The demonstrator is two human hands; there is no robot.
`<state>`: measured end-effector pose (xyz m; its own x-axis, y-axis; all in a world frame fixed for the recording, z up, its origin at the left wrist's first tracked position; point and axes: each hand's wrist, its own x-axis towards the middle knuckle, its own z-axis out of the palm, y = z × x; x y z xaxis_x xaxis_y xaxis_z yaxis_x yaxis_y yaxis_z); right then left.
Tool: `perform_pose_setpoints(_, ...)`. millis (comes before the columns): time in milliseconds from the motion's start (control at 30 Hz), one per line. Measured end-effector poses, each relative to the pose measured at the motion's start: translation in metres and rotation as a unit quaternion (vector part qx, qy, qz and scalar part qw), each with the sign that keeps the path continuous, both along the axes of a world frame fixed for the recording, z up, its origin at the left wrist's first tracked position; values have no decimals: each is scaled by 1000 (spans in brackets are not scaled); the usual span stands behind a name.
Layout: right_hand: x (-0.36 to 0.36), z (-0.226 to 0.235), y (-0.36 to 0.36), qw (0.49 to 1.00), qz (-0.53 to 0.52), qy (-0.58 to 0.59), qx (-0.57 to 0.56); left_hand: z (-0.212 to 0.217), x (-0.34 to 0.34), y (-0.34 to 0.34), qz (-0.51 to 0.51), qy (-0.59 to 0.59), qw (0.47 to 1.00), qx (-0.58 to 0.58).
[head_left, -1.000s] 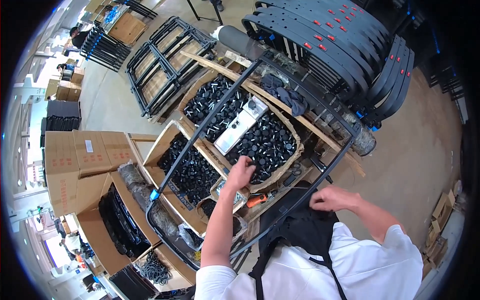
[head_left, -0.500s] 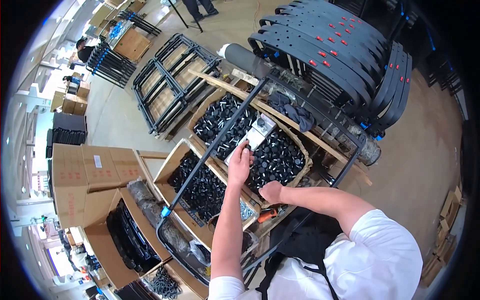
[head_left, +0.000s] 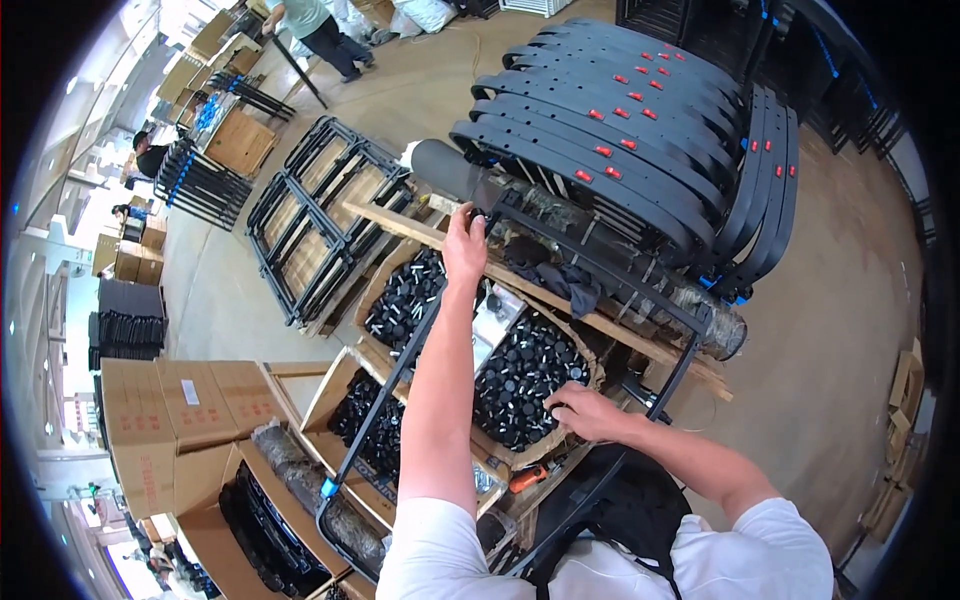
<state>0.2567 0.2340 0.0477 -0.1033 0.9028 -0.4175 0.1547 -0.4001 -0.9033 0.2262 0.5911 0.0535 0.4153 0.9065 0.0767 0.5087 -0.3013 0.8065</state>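
A black metal frame [head_left: 652, 285] lies across the open cartons. At its far left corner is my left hand [head_left: 464, 250], the fingers closed around a small dark piece too hidden to name. Below it sits a carton [head_left: 592, 372] of black round-headed studs [head_left: 525, 365] with silver threaded ends. My right hand [head_left: 588, 412] is over the near right side of these studs, its fingers curled and pinched. What they hold, if anything, cannot be made out. A silver metal plate [head_left: 490, 325] rests among the studs between the two hands.
A second carton with black parts [head_left: 360, 415] stands to the left. An orange-handled tool [head_left: 528, 478] lies near my body. Stacked black curved panels with red pieces [head_left: 610, 130] stand beyond, beside a wooden plank [head_left: 620, 330]. A person [head_left: 318, 35] stands at the far left.
My left hand has moved away from the metal plate, up to the frame's far left corner. My right hand has shifted slightly right over the studs. A person has come into view far off.
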Motion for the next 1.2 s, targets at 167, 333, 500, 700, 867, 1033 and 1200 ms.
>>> perform_pose_setpoints(167,30,19,-25,997,-49,-21,60,-18,15,12,-39,-39,998,15)
perform_pose_setpoints(333,51,36,-42,992,-104,5,69,-23,12,12,-86,-18,993,76)
perform_pose_setpoints(500,66,61,-52,983,-158,-46,81,-23,9,11,-131,-17,985,113)
perform_pose_setpoints(700,88,72,-71,966,-182,-158,93,-24,21,3,-76,-14,996,38)
perform_pose_setpoints(867,125,84,-90,923,-264,-271,73,-43,11,24,-117,-62,981,143)
perform_pose_setpoints(1033,161,78,-121,870,-312,-380,24,-45,24,17,-85,-88,991,-59)
perform_pose_setpoints(1200,158,75,-110,881,-284,-377,44,-52,10,34,-126,-119,984,32)
